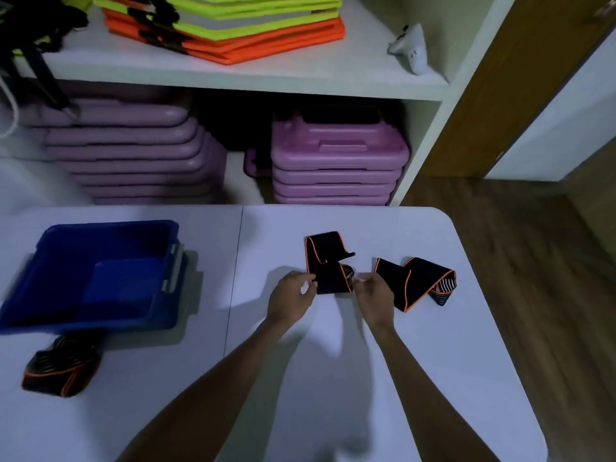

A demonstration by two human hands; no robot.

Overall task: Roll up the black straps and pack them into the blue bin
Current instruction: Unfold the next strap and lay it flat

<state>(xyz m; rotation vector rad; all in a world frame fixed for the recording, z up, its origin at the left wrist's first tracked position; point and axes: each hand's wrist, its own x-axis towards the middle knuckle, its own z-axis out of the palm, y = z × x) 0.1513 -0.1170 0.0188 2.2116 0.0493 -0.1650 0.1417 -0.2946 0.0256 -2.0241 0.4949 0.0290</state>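
Left hand (pixel 292 293), right hand (pixel 374 296) pinch near end of black strap (pixel 320 261) — on table (pixel 450 361).

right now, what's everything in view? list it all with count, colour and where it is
held strap: one, black with orange edge, table centre
loose strap: one, black with orange edge, right of the held one
third strap: one, black and orange, bunched, nearer than the bin
blue bin: one, blue, table left
table: one, white
shelving: one, white, behind table
purple cases: two stacks, lower level
folded hi-vis items: one stack, yellow and orange, top level
controller: one, white, top level right
left hand, right hand: two hands, pinching the held strap
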